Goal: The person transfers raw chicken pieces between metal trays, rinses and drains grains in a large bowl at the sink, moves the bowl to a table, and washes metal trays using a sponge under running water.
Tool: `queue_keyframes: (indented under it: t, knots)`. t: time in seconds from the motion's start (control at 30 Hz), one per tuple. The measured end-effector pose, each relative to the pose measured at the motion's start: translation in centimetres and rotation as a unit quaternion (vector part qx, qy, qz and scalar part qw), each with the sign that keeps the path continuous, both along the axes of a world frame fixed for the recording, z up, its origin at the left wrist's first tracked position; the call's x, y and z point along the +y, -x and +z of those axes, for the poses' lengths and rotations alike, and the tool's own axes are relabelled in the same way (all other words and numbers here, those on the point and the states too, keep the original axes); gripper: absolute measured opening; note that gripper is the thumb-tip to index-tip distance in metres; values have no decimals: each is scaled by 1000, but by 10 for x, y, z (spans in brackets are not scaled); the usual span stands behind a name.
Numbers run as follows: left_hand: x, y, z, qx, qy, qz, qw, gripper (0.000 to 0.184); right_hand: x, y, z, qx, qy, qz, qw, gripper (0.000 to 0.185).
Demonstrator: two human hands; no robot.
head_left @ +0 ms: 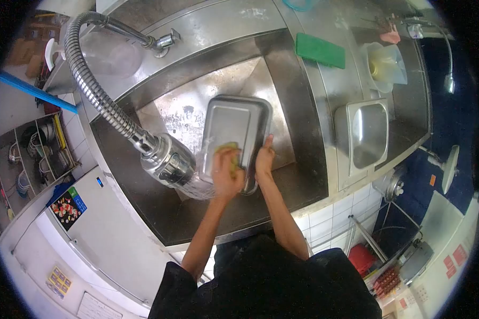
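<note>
A rectangular metal pan (234, 119) is held bottom side up, at a tilt, over the sink (178, 114). My left hand (228, 173) is closed around a yellow-green sponge (230, 145) pressed to the pan's underside. On the pan's right side, my right hand (264, 159) grips the edge, one finger stretched along it. Water runs from the faucet head (167, 159) just left of my left hand. The pan's inside faces away from me.
A green block-shaped pad (320, 50) lies on the counter right of the sink. Beyond it are an upright metal container (368, 135) and a translucent pitcher (386, 66). The flexible faucet hose (88, 74) arches over the sink's left side.
</note>
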State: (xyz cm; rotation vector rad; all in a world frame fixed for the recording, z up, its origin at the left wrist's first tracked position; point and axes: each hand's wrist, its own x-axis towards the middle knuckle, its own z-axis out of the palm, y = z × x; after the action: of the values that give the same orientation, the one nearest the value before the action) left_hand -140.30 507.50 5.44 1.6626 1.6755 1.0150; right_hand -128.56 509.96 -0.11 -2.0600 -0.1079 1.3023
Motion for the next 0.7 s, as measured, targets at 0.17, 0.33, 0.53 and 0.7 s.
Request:
queue_keyframes:
  t: [0.17, 0.33, 0.53, 0.7]
  knots:
    - [69, 9, 13, 45, -41, 112, 992, 34, -11, 3, 35, -93, 17, 248, 964, 80]
    - [79, 28, 29, 47, -155, 72, 984, 24, -2, -4, 41, -217, -119, 361, 899, 68]
    - [79, 30, 47, 87, -158, 91, 979, 30, -3, 3, 49, -268, -161, 353, 882, 59]
    - [74, 47, 38, 3, -6, 145, 989, 34, -13, -12, 40, -164, -69, 351, 919, 68]
